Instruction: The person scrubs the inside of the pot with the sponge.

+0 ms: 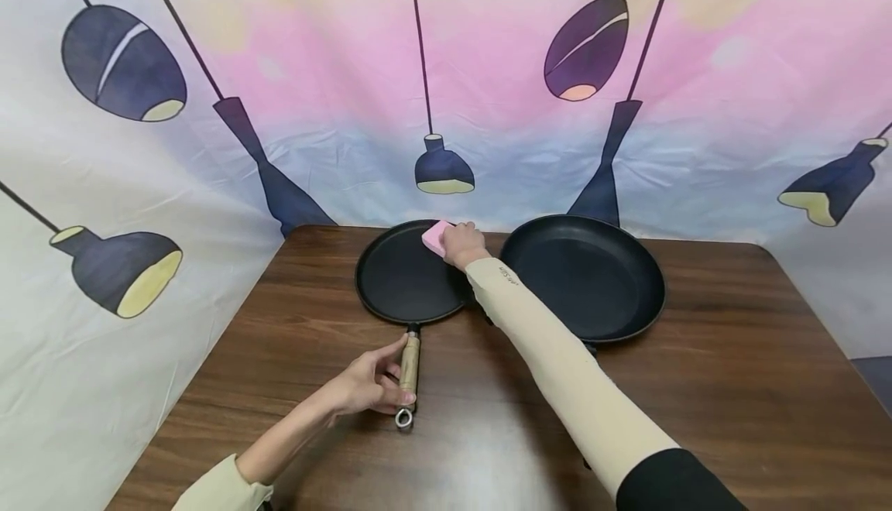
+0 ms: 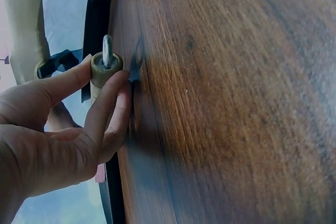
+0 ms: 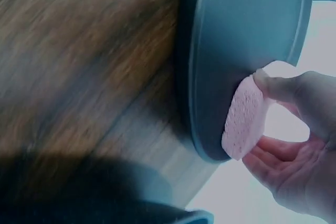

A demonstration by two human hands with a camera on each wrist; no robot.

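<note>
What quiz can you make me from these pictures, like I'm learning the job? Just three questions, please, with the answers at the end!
1. What colour is the sponge that the right hand holds?
2. True or false: the left hand grips the handle of the shallow pan.
3. What is at the free end of that handle?
A) A wooden ball
B) A metal ring
C) A red hook

Key:
1. Pink
2. True
3. B

A deep black frying pan (image 1: 588,275) sits on a brown wooden table (image 1: 739,364) before a lamp-patterned pastel cloth (image 1: 334,54).
</note>
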